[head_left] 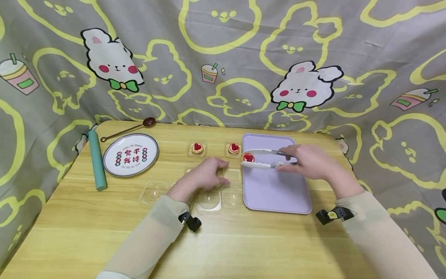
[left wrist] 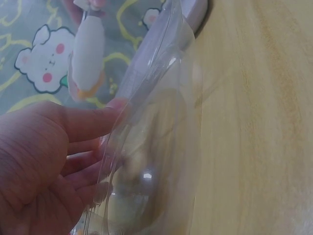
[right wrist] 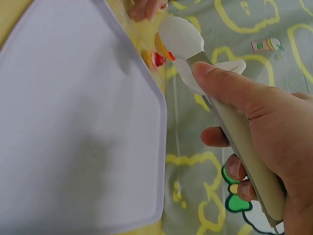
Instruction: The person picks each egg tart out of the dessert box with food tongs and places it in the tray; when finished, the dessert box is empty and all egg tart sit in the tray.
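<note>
My right hand grips a pair of food tongs with grey handles and white tips. Between the tips sits a small tart with a red top, held over the left edge of the lilac tray. My left hand holds the edge of a clear plastic box just left of the tray, its thumb at the rim. Behind it, two more red-topped tarts, a left one and a right one, sit in clear compartments.
At the back left lies a white plate with printed lettering. A teal rolling pin is beside it, and a brown long-handled spoon lies behind. More clear plastic spreads left of my left forearm. A patterned curtain closes off the back.
</note>
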A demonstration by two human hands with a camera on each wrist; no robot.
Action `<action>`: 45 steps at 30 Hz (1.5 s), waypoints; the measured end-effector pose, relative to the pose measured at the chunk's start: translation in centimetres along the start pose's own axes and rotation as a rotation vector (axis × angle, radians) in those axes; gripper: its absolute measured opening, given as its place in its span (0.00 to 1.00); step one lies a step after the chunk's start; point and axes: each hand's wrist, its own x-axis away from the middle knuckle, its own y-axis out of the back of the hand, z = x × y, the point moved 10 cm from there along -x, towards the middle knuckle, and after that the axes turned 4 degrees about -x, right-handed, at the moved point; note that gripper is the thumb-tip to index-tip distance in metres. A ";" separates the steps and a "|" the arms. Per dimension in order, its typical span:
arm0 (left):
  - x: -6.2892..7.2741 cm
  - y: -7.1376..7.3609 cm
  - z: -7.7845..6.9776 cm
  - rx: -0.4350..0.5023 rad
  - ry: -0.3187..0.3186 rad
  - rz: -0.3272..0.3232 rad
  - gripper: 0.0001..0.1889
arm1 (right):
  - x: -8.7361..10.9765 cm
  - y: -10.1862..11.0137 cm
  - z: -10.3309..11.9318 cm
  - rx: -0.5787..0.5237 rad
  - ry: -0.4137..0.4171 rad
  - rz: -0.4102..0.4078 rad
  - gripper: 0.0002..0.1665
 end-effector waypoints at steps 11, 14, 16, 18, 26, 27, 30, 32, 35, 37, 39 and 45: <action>0.0 -0.1 0.2 0.000 0.008 0.002 0.40 | 0.9 0.8 -4.2 0.035 -0.121 -0.008 0.42; 0.1 -0.1 0.2 -0.003 0.012 0.008 0.40 | 0.9 0.4 -5.3 0.028 -0.149 0.007 0.44; 0.1 -0.2 0.2 -0.005 0.013 0.010 0.40 | 0.8 0.1 -5.9 0.025 -0.162 0.017 0.44; 0.2 -0.2 0.2 -0.008 0.014 0.011 0.40 | 0.7 -0.2 -6.4 0.022 -0.176 0.025 0.45; 0.2 -0.2 0.1 -0.014 0.002 0.000 0.39 | 0.3 -1.5 -8.5 0.025 -0.213 0.033 0.45; 0.2 -0.2 0.1 -0.018 -0.005 -0.003 0.39 | 0.2 -1.6 -8.7 0.025 -0.220 0.033 0.45; 0.1 -0.1 0.0 -0.028 -0.023 -0.010 0.38 | 0.0 -2.1 -9.2 0.020 -0.235 0.038 0.44; 0.0 -0.2 -0.1 -0.032 -0.031 -0.013 0.38 | -0.1 -2.3 -9.4 0.014 -0.242 0.037 0.44; 0.0 -0.2 0.0 -0.034 -0.032 -0.013 0.38 | -0.3 -2.6 -9.5 0.012 -0.241 0.039 0.44; 0.0 -0.2 0.0 -0.034 -0.029 -0.012 0.38 | -0.4 -2.8 -9.6 0.007 -0.239 0.041 0.44; 0.0 -0.2 0.0 -0.035 -0.027 -0.011 0.38 | -0.5 -3.0 -9.5 0.000 -0.235 0.043 0.42; 0.0 -0.1 0.0 -0.028 -0.026 -0.007 0.38 | -0.7 -3.3 -9.1 -0.031 -0.238 0.058 0.35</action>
